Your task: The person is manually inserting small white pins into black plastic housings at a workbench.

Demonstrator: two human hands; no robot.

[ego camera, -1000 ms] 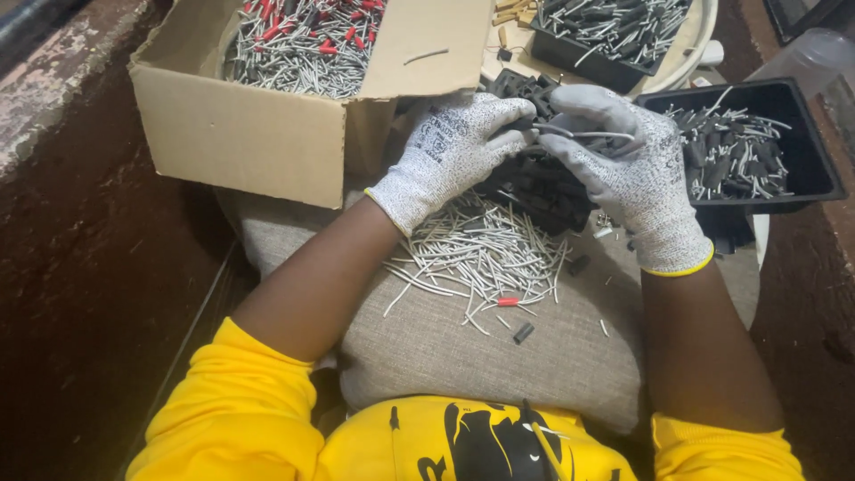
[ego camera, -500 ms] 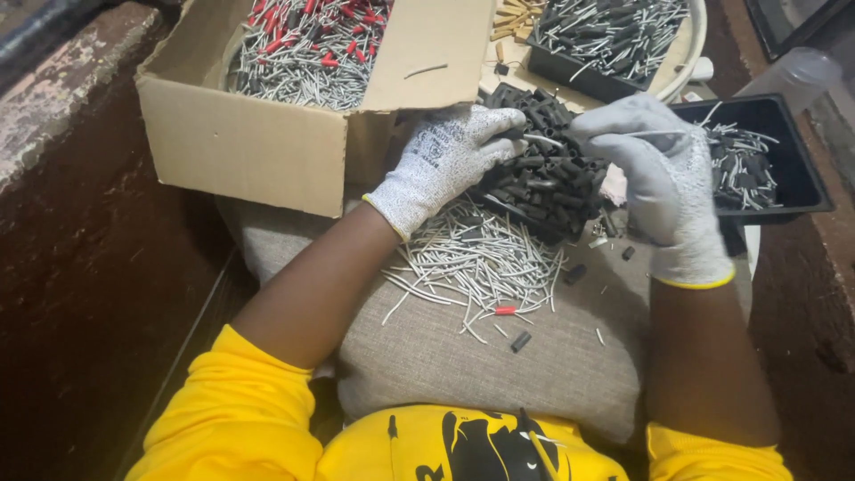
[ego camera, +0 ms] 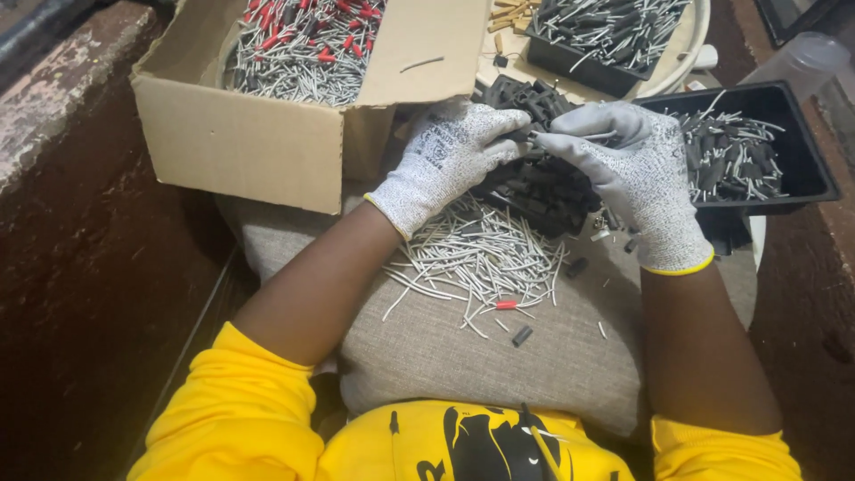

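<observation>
Bare cushion (ego camera: 499,374) below the loose pins (ego camera: 476,258) lies open; the cardboard box (ego camera: 267,142) walls the left, the black tray (ego camera: 802,187) the right.

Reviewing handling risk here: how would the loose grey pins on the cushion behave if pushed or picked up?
The pins look thin and rigid, so probably stiff and light. Being slender rods in a loose pile, they would likely scatter or roll if pushed, though the soft cushion may check that. One alone may be fiddly for the gloved hands.

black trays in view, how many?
2. One black tray at the right, beside the right hand; another top centre on the round white table. Others may be out of frame.
</observation>
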